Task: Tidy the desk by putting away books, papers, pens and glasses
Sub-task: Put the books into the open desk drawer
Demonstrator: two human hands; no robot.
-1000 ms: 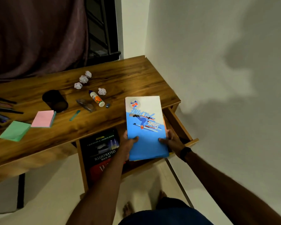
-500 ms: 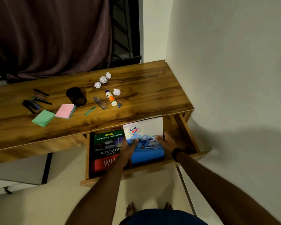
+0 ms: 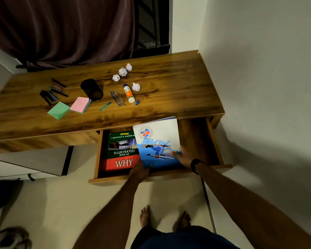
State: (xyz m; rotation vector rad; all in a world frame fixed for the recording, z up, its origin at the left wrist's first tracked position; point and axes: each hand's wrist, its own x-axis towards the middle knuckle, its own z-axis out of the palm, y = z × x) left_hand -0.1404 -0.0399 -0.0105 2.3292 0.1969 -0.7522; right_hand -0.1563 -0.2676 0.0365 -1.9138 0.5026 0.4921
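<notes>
**Blue book in the open drawer, both hands on it**

My left hand (image 3: 139, 170) grips the near left corner of the blue-and-white book (image 3: 157, 142), thumb over the cover, fingers under and hidden. My right hand (image 3: 182, 156) lies flat on the cover's right side, fingers spread and pressing down, not curled round the edge. A dark band (image 3: 195, 165) sits on that wrist.

The book is in the open drawer (image 3: 212, 141), lower centre of frame, tilted; its far white end runs up to the desk's front edge. Its left edge overlaps the green-and-red "WHY" book (image 3: 121, 153), which lies flat in the drawer's left half. Bare wood shows in the drawer right of my hand.

On the desk (image 3: 178, 90), upper centre: glasses (image 3: 117, 98) just beside a glue bottle (image 3: 128, 93), four paper balls (image 3: 122, 71), a small blue cap (image 3: 137, 102), a teal pen (image 3: 105, 106). Left of these, a black cup (image 3: 92, 89), pink notes (image 3: 79, 104), green notes (image 3: 58, 110), loose pens (image 3: 52, 92).

The desk's right half is bare wood. A white wall closes in at frame right, touching the desk end. My bare feet show at bottom centre on pale floor.
</notes>
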